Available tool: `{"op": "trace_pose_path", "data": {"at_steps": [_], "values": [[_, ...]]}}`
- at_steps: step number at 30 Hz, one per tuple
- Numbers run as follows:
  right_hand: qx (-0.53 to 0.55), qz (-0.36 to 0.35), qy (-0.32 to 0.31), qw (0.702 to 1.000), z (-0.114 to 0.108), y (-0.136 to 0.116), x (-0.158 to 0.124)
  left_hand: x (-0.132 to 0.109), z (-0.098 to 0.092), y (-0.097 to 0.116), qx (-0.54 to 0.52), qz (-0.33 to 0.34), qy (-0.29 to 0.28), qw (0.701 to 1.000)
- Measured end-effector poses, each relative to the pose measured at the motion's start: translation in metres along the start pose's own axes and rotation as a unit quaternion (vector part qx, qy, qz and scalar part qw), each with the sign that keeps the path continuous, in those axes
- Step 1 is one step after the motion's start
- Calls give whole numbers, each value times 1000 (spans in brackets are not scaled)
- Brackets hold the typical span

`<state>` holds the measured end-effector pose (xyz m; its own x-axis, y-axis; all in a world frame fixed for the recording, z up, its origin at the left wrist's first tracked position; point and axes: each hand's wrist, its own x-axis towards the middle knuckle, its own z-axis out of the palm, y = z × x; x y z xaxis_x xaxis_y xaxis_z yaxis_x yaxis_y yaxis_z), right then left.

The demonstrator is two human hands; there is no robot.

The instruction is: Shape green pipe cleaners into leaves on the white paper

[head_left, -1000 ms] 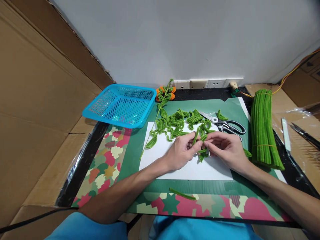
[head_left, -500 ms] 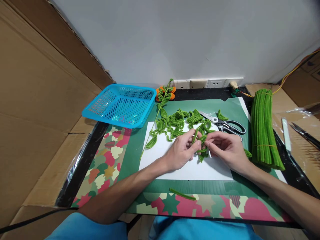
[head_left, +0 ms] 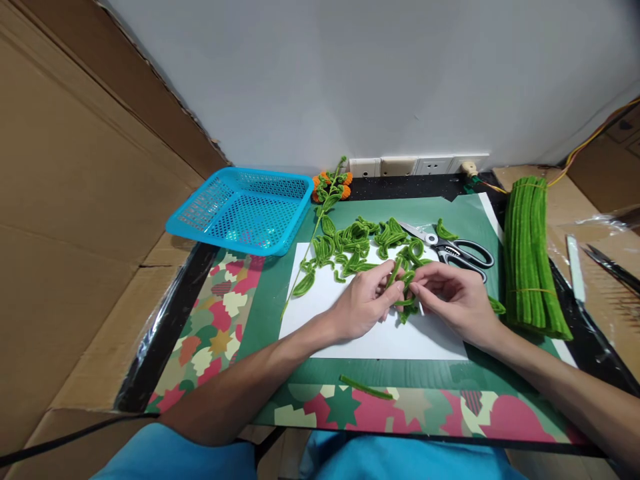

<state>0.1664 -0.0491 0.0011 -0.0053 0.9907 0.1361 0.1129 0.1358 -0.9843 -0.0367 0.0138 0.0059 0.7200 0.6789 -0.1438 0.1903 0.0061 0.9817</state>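
Observation:
Over the white paper (head_left: 340, 343), my left hand (head_left: 367, 300) pinches a bent green pipe cleaner (head_left: 394, 273) between thumb and fingers. My right hand (head_left: 453, 297) is closed on the same fuzzy piece from the other side, thumb and index fingertip together. The fingers partly hide its shape. Just beyond the hands lies a pile of curled green pipe cleaner pieces (head_left: 353, 237). Black-handled scissors (head_left: 453, 252) rest partly spread behind my right hand. A stem with green leaves and orange blossoms (head_left: 326, 203) lies left of the pile.
A blue perforated basket (head_left: 245, 217) stands at the back left. On the right lies a banded bundle of green pipe cleaners (head_left: 533, 260). A single cut pipe cleaner (head_left: 366, 387) lies near the front edge. Pliers (head_left: 611, 267) and a white-handled tool (head_left: 575, 267) sit far right.
The whole view has shifted very slightly. Both hands stay at the green piece in nearly the same pose; its held strand leans a little more to the right.

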Motion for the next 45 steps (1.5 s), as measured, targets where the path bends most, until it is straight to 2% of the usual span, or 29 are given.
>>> {"op": "trace_pose_path", "data": {"at_steps": [8,19,29,36,45], "values": [[10,7,12,1000,1,2,-1,1,-2,1,15,-7,-17,1000],[5,7,-6,1000,1,-2,-1,0,-1,-3,-18,7,16,1000],[0,-5,-9,1000,1,1,-2,1,-1,-2,-22,3,1,1000],[8,3,0,1000,1,0,-2,-1,-2,0,34,-13,-11,999],[17,11,-4,1000,-1,5,-4,0,-1,2,17,-3,-9,1000]]}}
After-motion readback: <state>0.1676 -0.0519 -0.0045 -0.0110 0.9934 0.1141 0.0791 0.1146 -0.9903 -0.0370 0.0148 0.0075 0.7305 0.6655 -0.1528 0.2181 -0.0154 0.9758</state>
